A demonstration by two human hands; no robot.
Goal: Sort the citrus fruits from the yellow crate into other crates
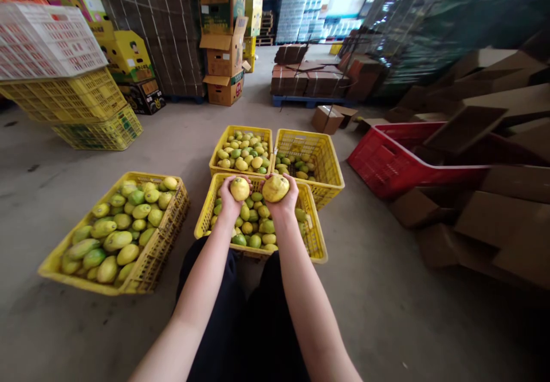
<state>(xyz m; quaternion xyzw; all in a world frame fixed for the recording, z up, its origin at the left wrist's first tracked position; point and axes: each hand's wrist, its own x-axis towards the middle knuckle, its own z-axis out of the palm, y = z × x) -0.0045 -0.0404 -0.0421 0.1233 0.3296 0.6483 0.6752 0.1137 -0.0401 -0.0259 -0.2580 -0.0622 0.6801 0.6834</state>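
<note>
Head view: left hand (231, 203) grip curled around smaller lemon (239, 189); right hand (284, 205) around larger lemon (275, 188).

Two yellow lemons are held up side by side, apart from each other, over the far part of the near crate (318, 243). Left of that crate's middle, the smaller, rounder lemon (239, 189) is cradled in the left hand (231, 199), its skin bright and fairly even. Right of the crate's middle, the larger, lumpier lemon (275, 188) is cupped in the right hand (287, 201). Both are seen whole, their upper sides left uncovered.
</note>
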